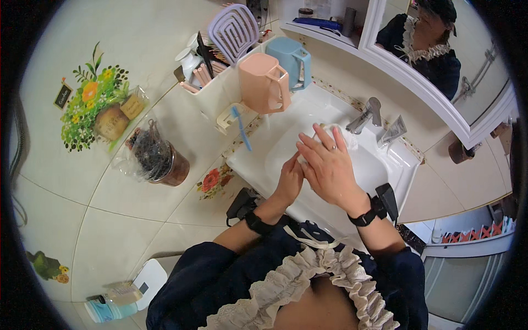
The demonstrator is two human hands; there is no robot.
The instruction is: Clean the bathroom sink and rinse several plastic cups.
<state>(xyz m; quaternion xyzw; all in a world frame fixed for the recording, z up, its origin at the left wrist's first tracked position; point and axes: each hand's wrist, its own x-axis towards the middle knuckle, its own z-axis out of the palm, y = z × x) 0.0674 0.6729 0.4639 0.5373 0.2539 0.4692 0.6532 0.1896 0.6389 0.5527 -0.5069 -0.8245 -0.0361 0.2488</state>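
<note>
Above the white washbasin (pixel 371 169), my two hands meet. My right hand (pixel 330 173), with a ring on one finger, lies over a crumpled white cloth (pixel 349 138) with its fingers spread. Part of the cloth shows beyond those fingers, close to the chrome faucet (pixel 365 115). My left hand (pixel 292 177) touches the underside of the right near the thumb. Its fingertips are partly hidden, so what it grips cannot be told. Both wrists carry black straps with small black devices.
Pink (pixel 264 84) and blue (pixel 291 57) cups hang by a wall rack holding a lilac hairbrush (pixel 234 33). Below is a blue toothbrush (pixel 241 128). A squeeze tube (pixel 392 131) stands right of the faucet. A mirror cabinet (pixel 412 82) overhangs the basin. A brown bin (pixel 175 167) is leftward.
</note>
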